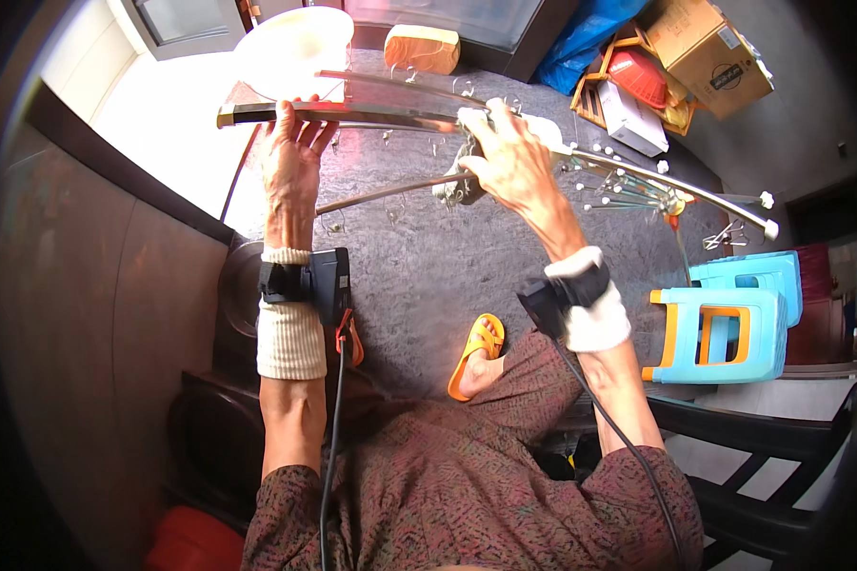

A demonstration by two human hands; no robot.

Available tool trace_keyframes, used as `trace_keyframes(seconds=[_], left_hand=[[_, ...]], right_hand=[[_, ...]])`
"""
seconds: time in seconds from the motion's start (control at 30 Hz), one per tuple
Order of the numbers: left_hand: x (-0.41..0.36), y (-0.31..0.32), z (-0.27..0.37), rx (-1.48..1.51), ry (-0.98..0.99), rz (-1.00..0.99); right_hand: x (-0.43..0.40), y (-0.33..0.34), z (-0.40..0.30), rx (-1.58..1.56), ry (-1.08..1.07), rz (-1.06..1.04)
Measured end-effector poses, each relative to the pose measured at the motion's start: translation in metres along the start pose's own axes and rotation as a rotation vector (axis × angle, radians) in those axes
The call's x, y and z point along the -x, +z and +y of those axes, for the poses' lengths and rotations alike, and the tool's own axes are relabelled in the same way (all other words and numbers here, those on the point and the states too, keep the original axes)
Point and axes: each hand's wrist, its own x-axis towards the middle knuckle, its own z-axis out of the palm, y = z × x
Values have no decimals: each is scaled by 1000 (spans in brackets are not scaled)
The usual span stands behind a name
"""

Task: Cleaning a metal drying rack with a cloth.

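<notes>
A folding metal drying rack with small wire hooks spreads across the upper part of the head view. My left hand (291,168) holds its wide metal bar (386,114) near the left end, thumb in front and fingers behind. Over the right part of that bar, my right hand (510,160) grips a grey-and-white cloth (458,187) pressed against the metal. A white plastic joint (544,134) sits just beyond this hand, and a thin tube (678,182) runs from it to the right. Another slim tube (393,193) extends left from below the cloth.
Light-blue plastic stools (753,342) stand at the right, near a black chair (750,428). White-tipped rods (625,187) fan out beside the rack. Farther off are a cardboard box (707,57), a red plastic basket (637,77) and a wooden block (421,50). Cables hang from both wrist devices.
</notes>
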Motion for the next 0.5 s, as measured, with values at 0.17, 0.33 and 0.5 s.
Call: trace_keyframes(seconds=[0.17, 0.33, 0.5], left_hand=[[2, 0, 5, 26, -42, 7], [-2, 2, 1, 42, -1, -52], [4, 6, 3, 102, -48, -81]], right_hand=[[-2, 50, 48, -40, 68, -37], [-24, -43, 52, 98, 75, 320], [-46, -26, 76, 331, 279, -420]])
